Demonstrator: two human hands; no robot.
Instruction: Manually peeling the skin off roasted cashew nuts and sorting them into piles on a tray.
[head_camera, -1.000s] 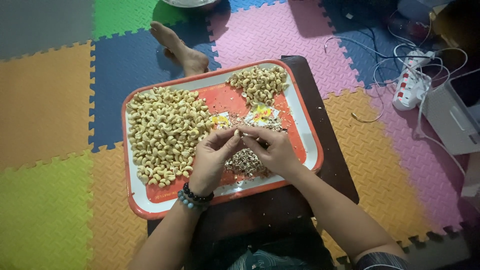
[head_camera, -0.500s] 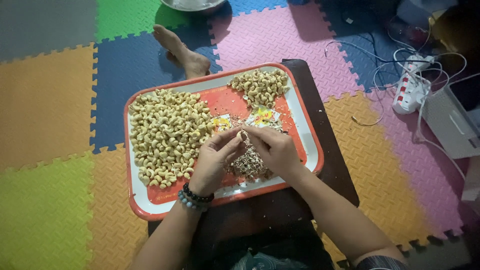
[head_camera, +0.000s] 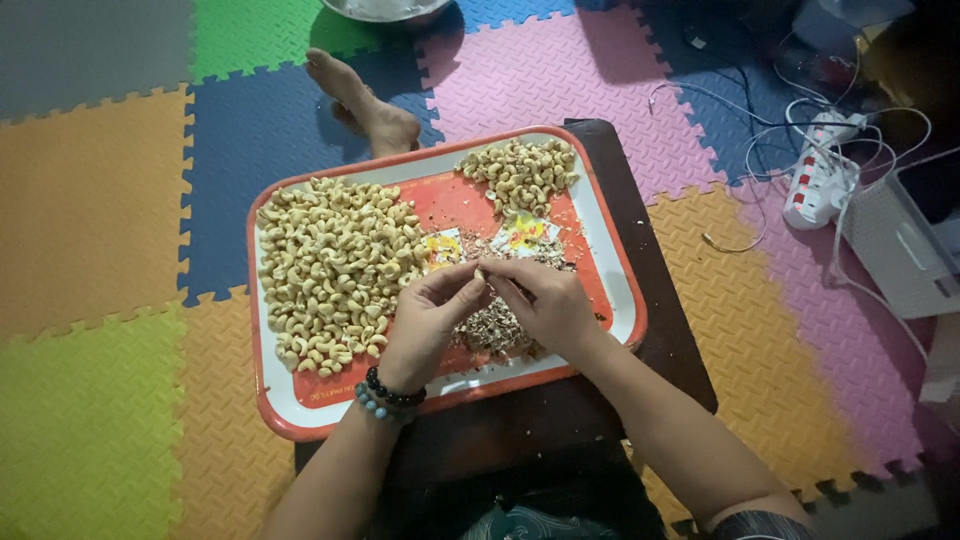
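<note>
An orange-and-white tray (head_camera: 278, 400) rests on a dark low stool (head_camera: 560, 420). A big heap of cashew nuts (head_camera: 335, 265) covers its left half, and a smaller heap of cashews (head_camera: 522, 172) lies at the top right. A pile of brown husk scraps (head_camera: 490, 325) lies under my hands. My left hand (head_camera: 425, 320), with bead bracelets on the wrist, and my right hand (head_camera: 545, 300) meet fingertip to fingertip over the scraps, both pinching one cashew nut (head_camera: 481, 273).
Coloured foam puzzle mats cover the floor. A person's bare foot (head_camera: 365, 95) rests on the blue mat beyond the tray. A metal bowl edge (head_camera: 385, 8) shows at the top. A white power strip (head_camera: 815, 175) with tangled cables and a white box (head_camera: 900, 240) lie at the right.
My hands stay together over the scrap pile, the fingers shifting slightly around the nut. The view has moved a little.
</note>
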